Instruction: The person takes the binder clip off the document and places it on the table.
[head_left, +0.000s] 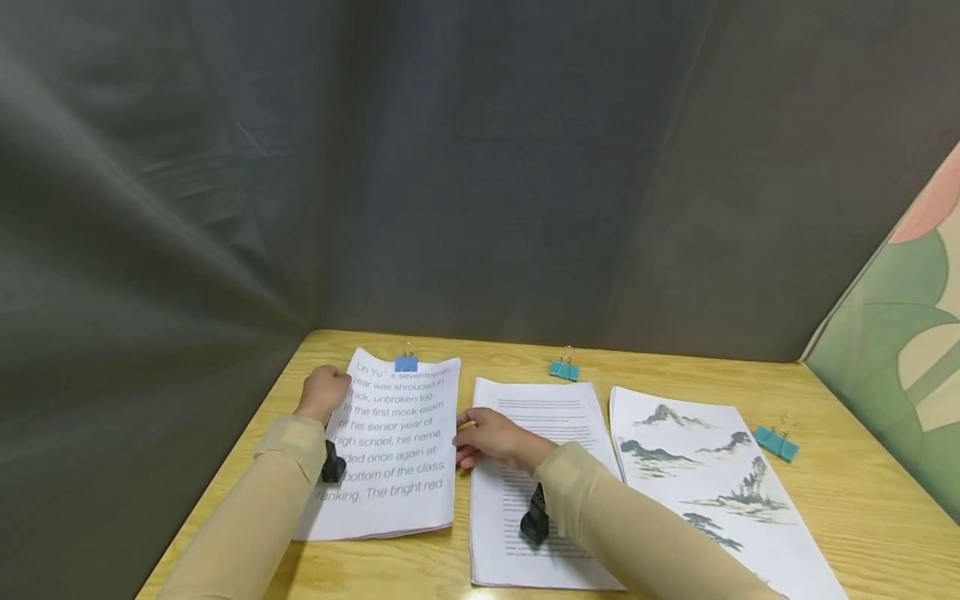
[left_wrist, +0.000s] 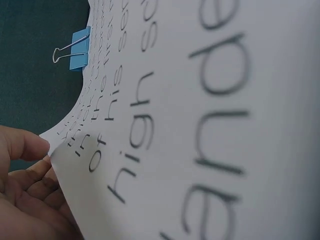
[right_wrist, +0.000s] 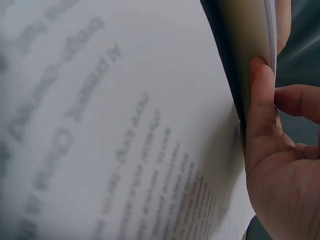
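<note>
A stack of large-print sheets (head_left: pixel 393 442) is at the left, slightly raised and bowed, with a blue binder clip (head_left: pixel 406 364) on its top edge. At its upper left edge my left hand (head_left: pixel 324 392) pinches the paper, the thumb (left_wrist: pixel 37 147) over it and the fingers underneath. My right hand (head_left: pixel 495 437) holds the right edge of the same stack between thumb and finger, as the right wrist view shows. Below the right hand lies a second stack of small-print sheets (head_left: pixel 498 508), partly hidden by the forearm.
Behind the middle stack lies a teal binder clip (head_left: pixel 565 370). To the right are sheets with an ink landscape (head_left: pixel 675 417) and another teal clip (head_left: pixel 776 443) beside them. A dark curtain (head_left: pixel 480 167) closes off the wooden table (head_left: pixel 862 483) at the back and left.
</note>
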